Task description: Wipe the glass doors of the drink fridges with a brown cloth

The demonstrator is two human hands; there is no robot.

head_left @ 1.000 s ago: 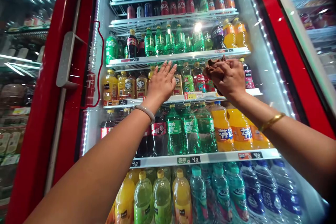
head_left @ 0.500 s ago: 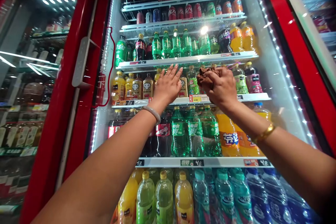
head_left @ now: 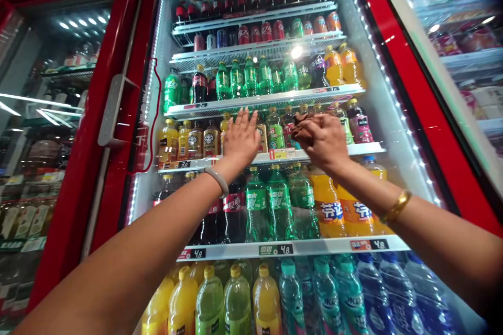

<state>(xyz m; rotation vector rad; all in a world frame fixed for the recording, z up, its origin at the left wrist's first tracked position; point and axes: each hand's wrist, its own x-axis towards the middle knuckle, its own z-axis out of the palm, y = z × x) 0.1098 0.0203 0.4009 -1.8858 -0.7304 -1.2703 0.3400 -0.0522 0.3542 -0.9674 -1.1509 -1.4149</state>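
A glass-fronted drinks fridge with a red frame (head_left: 396, 57) fills the view. My left hand (head_left: 241, 141), with a pale bangle at the wrist, is raised with fingers spread and seems flat against the glass, in front of the shelf of small bottles. To its right, my right hand (head_left: 322, 138), a gold bracelet on the wrist, grips a crumpled brown cloth (head_left: 302, 125) at about the same height. Behind the glass between the hands stands a small green-labelled bottle (head_left: 276, 131).
A grey door handle (head_left: 112, 110) is at the left of this fridge. Another fridge (head_left: 47, 167) stands further left. Large green bottles (head_left: 280, 204) and orange bottles (head_left: 330, 209) line the shelf below; more shelves show at the far right.
The view has shifted, so the shelves sit lower and further left. My right hand and the cloth are slightly lower in the picture; my left hand stays spread.
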